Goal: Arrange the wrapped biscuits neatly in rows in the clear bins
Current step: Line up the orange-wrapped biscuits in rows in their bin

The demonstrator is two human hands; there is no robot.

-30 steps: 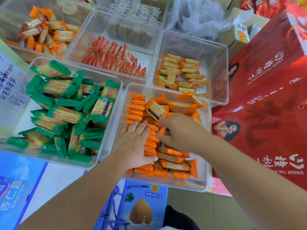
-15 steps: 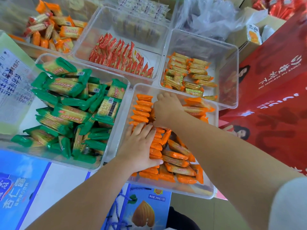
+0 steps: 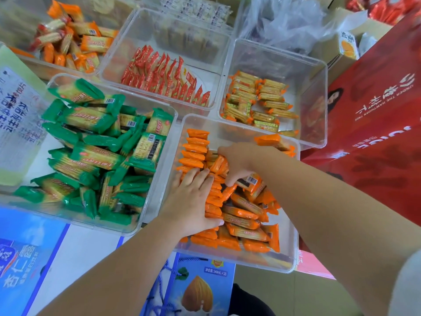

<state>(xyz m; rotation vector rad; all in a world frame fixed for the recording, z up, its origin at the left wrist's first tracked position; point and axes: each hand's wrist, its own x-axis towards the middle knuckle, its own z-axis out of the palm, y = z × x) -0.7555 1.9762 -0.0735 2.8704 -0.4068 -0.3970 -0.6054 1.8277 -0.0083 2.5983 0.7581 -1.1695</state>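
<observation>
Left hand [image 3: 193, 201] flat on orange biscuit row [image 3: 196, 143], right hand [image 3: 241, 163] grasping a packet [image 3: 252, 181] — inside clear bin [image 3: 262, 261]

- the one head-worn wide-angle camera is looking forward and steeply down from the person's head.
- it is sitting close over the clear plastic bin [image 3: 287, 252] of orange-wrapped biscuits [image 3: 241, 221], centring it.
- the left hand [image 3: 193, 201] and right hand [image 3: 241, 163] are reaching in from the lower edge.
</observation>
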